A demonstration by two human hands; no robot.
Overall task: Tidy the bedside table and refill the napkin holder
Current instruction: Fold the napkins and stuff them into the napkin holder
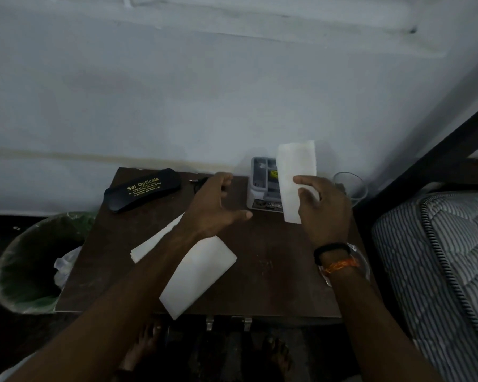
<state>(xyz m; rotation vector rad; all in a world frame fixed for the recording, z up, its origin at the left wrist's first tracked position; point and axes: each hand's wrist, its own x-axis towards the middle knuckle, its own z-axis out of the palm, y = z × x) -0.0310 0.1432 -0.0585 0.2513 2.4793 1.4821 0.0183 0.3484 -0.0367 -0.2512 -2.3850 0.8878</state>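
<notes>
Napkin holder [262,183], grey plastic with slotted compartments on top, sits at the far edge of the bedside table [273,274] against the wall; a yellow mark shows inside one slot. Right hand [322,209] is just in front of and over the holder's right side, thumb and fingers pinching a folded white napkin [294,180] upright, long side vertical, covering the right part of the holder; can't tell if the napkin's lower edge touches the holder. Black band and orange thread on that wrist. Left hand [214,205] hovers just left of the holder, fingers loosely spread and slightly bent, thumb pointing toward the holder, holding nothing; fingertips are near a small dark object [199,181] left of the holder, contact unclear, too dim to identify. Near side from the holder, a larger folded white napkin [199,274] lies flat on the table, tilted, one corner over the table's front edge. Another white folded napkin strip [152,244] lies left of that, partly under the left forearm. Black spectacle case [142,193] with gold lettering "Sai Opticals" lies far left of the holder, near the back edge, angled. Clear glass [351,187] stands just right of the holder, behind the right hand. Bin [33,266] with a green liner and crumpled white paper stands on the floor left of the table. Striped mattress [436,257] corner is right of the table. Bare feet visible below the table's front edge.
</notes>
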